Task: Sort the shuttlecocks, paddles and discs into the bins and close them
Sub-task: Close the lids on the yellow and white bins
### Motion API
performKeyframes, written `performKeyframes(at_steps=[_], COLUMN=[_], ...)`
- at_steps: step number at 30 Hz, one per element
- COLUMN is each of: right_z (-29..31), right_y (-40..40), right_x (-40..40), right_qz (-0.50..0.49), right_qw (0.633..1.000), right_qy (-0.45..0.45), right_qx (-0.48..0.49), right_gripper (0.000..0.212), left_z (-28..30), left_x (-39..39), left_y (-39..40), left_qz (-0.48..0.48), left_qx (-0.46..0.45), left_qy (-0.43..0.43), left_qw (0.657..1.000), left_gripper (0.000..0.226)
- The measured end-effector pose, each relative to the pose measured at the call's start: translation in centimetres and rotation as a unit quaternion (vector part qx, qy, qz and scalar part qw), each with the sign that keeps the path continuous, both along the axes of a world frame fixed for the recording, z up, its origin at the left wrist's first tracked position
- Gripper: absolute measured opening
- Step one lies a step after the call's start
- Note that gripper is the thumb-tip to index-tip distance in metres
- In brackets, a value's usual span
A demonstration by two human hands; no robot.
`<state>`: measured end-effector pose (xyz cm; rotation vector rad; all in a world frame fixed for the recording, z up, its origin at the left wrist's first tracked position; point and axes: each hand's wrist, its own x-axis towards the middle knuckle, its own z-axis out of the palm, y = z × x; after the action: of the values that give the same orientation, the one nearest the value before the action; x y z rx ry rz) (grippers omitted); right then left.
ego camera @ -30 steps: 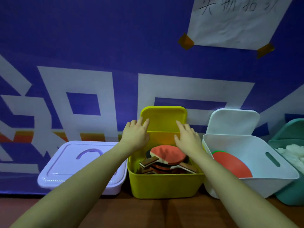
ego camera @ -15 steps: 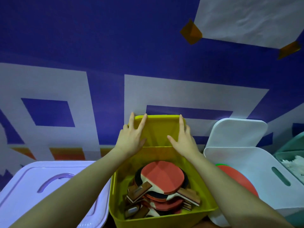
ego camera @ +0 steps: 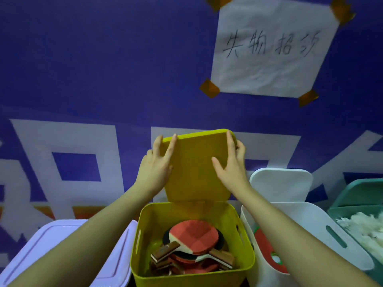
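Note:
A yellow bin (ego camera: 143,266) stands in the middle with several red and black paddles (ego camera: 193,235) piled inside. Its yellow lid (ego camera: 196,172) is lifted upright above the bin's back edge. My left hand (ego camera: 156,168) grips the lid's left edge and my right hand (ego camera: 232,168) grips its right edge, thumbs on the front face. A white bin (ego camera: 310,214) to the right holds a red disc (ego camera: 266,249), its white lid (ego camera: 281,185) leaning behind it. At the far right a teal bin (ego camera: 352,206) holds white shuttlecocks (ego camera: 364,230).
A lavender bin with its lid on (ego camera: 62,251) sits at the left, partly under my left forearm. Behind the bins hangs a blue banner with white shapes, and a taped paper sign (ego camera: 273,46) with handwriting is stuck on it.
Both hands have taken hold of the yellow lid's side edges and raised it from behind the bin to above its rim. The view has moved closer and tilted up.

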<state>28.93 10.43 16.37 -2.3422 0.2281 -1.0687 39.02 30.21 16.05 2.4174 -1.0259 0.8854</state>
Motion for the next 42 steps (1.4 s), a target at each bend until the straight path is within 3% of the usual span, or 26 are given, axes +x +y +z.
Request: performKeyframes(at_steps=[6, 11, 17, 22, 28, 36, 38, 42], right_z=[6.5, 8.5, 8.3, 4.7, -0.4, -4.6, -5.7, -8.7], right_y=[-0.1, 0.4, 2.5, 4.9, 8.2, 9.8, 9.1, 8.0], right_x=[-2.7, -4.4, -4.0, -2.3, 0.0, 2.3, 2.4, 0.9], right_qz=[-0.009, -0.065, -0.078, -0.03, 0.033, 0.141, 0.15, 0.19], right_qw=[0.995, 0.983, 0.971, 0.973, 0.969, 0.941, 0.929, 0.911], right_qy=[-0.067, -0.084, -0.103, -0.05, 0.025, 0.164, 0.213, 0.279], right_qx=[-0.072, -0.152, -0.202, -0.222, -0.244, -0.259, -0.264, -0.237], right_gripper=[0.076, 0.068, 0.061, 0.06, 0.06, 0.065, 0.064, 0.06], left_z=[4.8, 4.9, 2.7, -1.3, -7.9, -13.4, -14.0, -16.1], left_x=[-3.7, -6.7, -9.3, -10.5, -10.1, -10.6, -10.6, -10.1], left_y=[0.0, 1.3, 3.2, 5.7, 8.6, 9.7, 9.4, 8.3], left_qz=[0.017, 0.0, 0.03, 0.105, 0.188, 0.241, 0.242, 0.213], left_qx=[-0.052, -0.087, -0.125, -0.095, -0.052, -0.023, -0.013, 0.053], left_qy=[-0.032, -0.033, 0.074, 0.134, 0.114, 0.284, 0.28, 0.251], left_qw=[0.998, 0.996, 0.989, 0.981, 0.974, 0.928, 0.929, 0.943], left_gripper=[0.101, 0.101, 0.106, 0.111, 0.112, 0.122, 0.116, 0.077])
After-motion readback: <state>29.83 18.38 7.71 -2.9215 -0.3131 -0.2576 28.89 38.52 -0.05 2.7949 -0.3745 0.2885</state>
